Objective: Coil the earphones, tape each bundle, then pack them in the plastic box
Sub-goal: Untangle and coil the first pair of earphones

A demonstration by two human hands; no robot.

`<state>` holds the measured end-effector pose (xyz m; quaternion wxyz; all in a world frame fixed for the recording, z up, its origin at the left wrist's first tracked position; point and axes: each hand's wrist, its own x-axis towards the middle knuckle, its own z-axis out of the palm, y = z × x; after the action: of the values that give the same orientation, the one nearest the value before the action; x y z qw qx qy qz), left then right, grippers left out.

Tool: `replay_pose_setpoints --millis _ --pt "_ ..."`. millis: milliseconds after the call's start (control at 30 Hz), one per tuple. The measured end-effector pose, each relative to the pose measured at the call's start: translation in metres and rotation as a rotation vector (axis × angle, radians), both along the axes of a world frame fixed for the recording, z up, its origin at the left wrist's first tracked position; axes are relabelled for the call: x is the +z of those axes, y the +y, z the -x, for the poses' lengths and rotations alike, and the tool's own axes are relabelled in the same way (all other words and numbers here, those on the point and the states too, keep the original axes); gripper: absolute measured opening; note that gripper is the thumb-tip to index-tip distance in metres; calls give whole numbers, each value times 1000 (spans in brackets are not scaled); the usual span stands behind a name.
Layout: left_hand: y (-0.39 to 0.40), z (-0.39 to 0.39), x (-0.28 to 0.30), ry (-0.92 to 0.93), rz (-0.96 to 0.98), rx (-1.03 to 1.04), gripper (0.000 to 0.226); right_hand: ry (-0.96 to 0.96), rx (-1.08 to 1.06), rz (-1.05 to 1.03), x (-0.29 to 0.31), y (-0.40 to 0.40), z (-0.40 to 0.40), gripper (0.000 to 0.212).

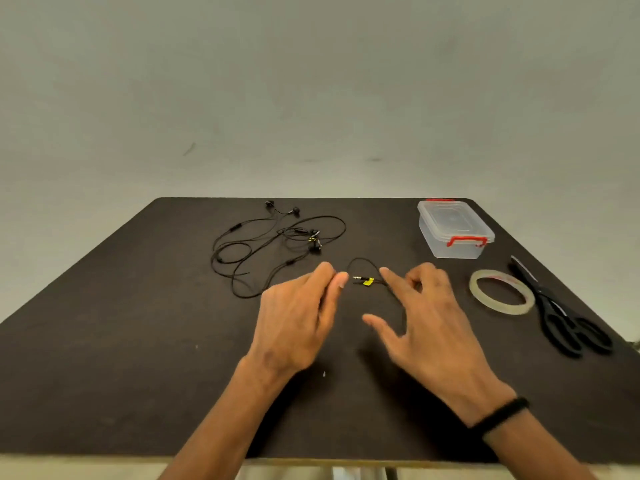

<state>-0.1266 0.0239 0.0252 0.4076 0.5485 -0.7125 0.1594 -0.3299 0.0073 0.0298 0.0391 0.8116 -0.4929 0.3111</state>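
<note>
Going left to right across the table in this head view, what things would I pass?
Tangled earphones → left hand → yellow-marked plug → right hand → tape roll → scissors.

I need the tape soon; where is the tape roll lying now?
In the head view, the tape roll lies flat on the table at the right, between the right hand and the black scissors, nearer than the plastic box.
</note>
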Motion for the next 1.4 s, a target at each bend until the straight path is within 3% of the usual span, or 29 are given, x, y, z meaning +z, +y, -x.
replay_pose_setpoints --millis 100,167,267,400,533,667,867,1000,1100,1200,1267,1400 --pt "25 4 2 -48 -13 -24 31 -146 42 -58 7 38 -20 54" --pt "40 4 4 -65 -38 -20 31 -246 -63 -143 16 57 -27 66" --pt "54 1 11 -73 -38 60 33 -140 -175 -195 29 79 -28 83" --pt "60 -3 25 -79 -40 107 33 -47 -157 -87 43 94 -31 58" --pt "65 9 37 -100 -34 94 29 137 -153 -111 44 81 -39 53" --pt "64 17 51 -72 -25 105 33 129 -172 -43 53 33 -31 30" --pt "56 20 73 4 -10 139 35 47 -172 143 87 -32 14 28" --pt "52 28 72 58 -42 161 34 86 -193 166 88 -14 17 28" --pt "51 36 62 51 -82 119 36 -56 81 60 65 32 -1 44" --pt "54 40 52 37 -109 46 34 -301 301 -182 46 50 -11 22" --pt "58 39 47 26 -130 24 35 -387 302 -210 36 50 -10 16" --pt "66 17 36 -32 -165 37 37 -368 141 -227 22 32 4 13"
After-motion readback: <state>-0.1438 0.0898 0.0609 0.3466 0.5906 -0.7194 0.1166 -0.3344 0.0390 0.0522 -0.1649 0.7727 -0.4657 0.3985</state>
